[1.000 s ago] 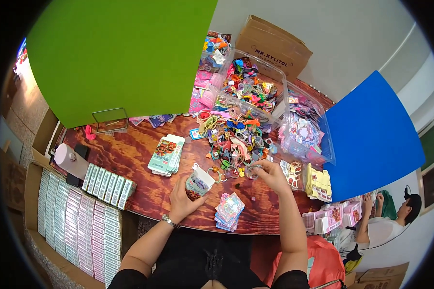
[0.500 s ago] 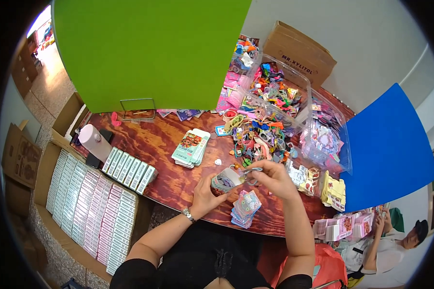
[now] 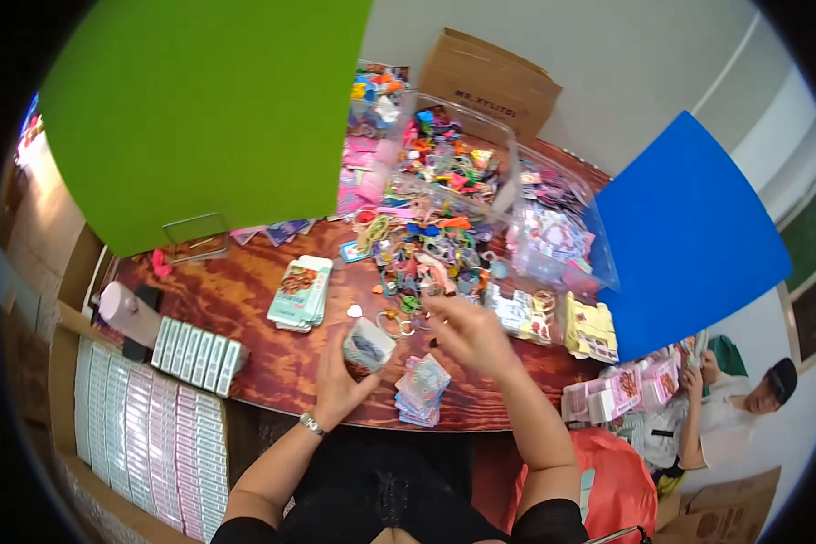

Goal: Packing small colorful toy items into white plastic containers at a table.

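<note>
My left hand (image 3: 340, 381) is wrapped around a small open carton (image 3: 358, 364), pale with printed sides and a grey-purple inside. Over the near edge of the pile of small colourful trinkets and bands (image 3: 431, 258), my right hand (image 3: 476, 340) has its fingers stretched toward the pile; slight blur softens them, and I see nothing held. Between my hands lies a stack of pastel cards (image 3: 423, 388). A few rings (image 3: 394, 322) and a white heart-shaped piece (image 3: 354, 311) lie just beyond the carton. Further left is a stack of flat mint-green cartons (image 3: 300, 292).
Clear plastic bins (image 3: 567, 263) and cream card packs (image 3: 591, 328) stand right. A green panel (image 3: 199, 109) and blue panel (image 3: 698, 236) border the table. Left are a pink bottle (image 3: 127, 310), a row of filled cartons (image 3: 197, 354) and a packed box (image 3: 145, 435). Another person (image 3: 730, 408) sits right.
My right hand has moved from the carton's mouth to the pile, and the grey band it pinched no longer shows in it. The view has shifted right; my left hand still holds the carton.
</note>
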`<state>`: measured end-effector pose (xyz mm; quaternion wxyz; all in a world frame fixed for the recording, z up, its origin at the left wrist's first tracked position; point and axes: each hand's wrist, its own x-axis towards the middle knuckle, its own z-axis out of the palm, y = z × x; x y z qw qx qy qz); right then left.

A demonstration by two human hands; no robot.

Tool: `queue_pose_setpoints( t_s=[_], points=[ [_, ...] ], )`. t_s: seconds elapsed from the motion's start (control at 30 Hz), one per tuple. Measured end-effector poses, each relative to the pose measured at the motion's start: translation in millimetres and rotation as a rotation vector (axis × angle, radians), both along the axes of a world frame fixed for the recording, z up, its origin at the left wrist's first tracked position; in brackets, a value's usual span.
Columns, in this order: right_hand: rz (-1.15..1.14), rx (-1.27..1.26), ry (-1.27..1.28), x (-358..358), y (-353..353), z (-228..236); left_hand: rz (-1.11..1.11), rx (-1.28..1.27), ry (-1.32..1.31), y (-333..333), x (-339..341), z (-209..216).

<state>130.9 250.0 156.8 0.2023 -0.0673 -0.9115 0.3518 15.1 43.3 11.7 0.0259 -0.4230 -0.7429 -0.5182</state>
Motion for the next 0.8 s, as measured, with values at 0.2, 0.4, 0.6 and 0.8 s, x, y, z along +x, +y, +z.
queue_pose_setpoints(
  t_s=[0.2, 0.4, 0.6, 0.8],
  points=[
    [-0.568, -0.261, 0.108, 73, 144, -42, 0.05, 0.005, 0.073, 11, -9, 7],
    [-0.819, 0.217, -0.194, 127, 231, -114, -0.042, -0.031, -0.019, 11, -4, -7],
    [-0.847, 0.487, -0.575, 120, 244, -141, -0.018, -0.034, 0.04, 14, -4, -18],
    [-0.844, 0.524, -0.743, 106, 233, -141, -0.013, -0.038, 0.047, 10, -5, -19]
  ],
)
